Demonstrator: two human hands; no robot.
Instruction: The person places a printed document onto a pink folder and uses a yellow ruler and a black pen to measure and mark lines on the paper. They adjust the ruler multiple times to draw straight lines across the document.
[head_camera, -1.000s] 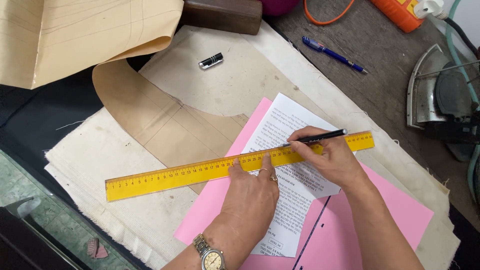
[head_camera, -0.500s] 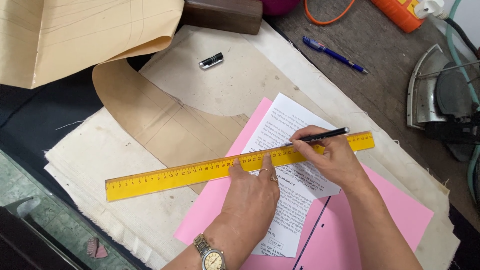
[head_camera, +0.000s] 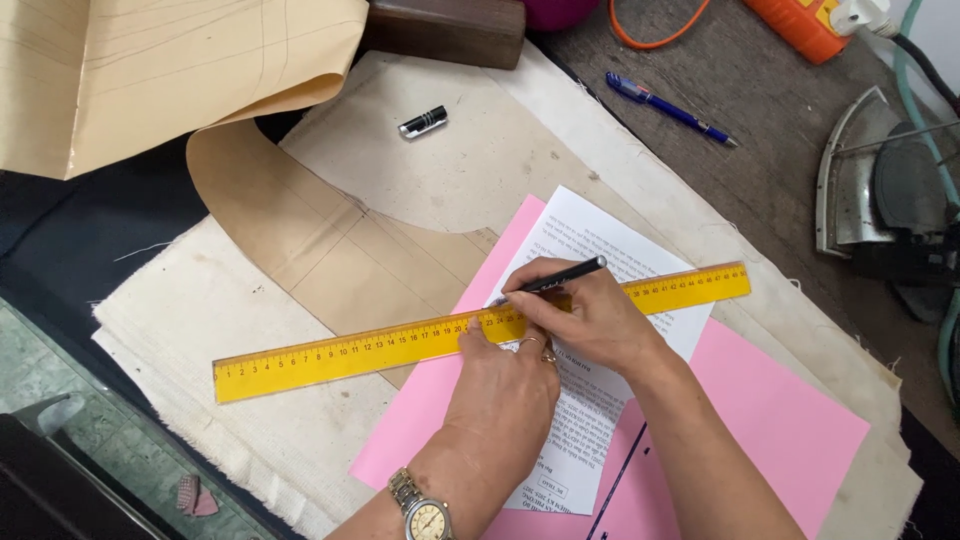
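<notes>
The yellow ruler (head_camera: 400, 345) lies slanted across the brown paper pattern (head_camera: 310, 245), the pink sheet (head_camera: 760, 410) and the white printed page (head_camera: 590, 400), so its top edge gives a straight guide. The left hand (head_camera: 505, 385) presses flat on the ruler with fingers spread, which keeps it from sliding. The right hand (head_camera: 590, 320) pinches a black pen (head_camera: 555, 282) with its tip at the ruler's top edge. The tip itself is hard to see, perhaps touching the paper. The hands hide the ruler's middle. At far right, a dark iron (head_camera: 880, 200) is cut off.
</notes>
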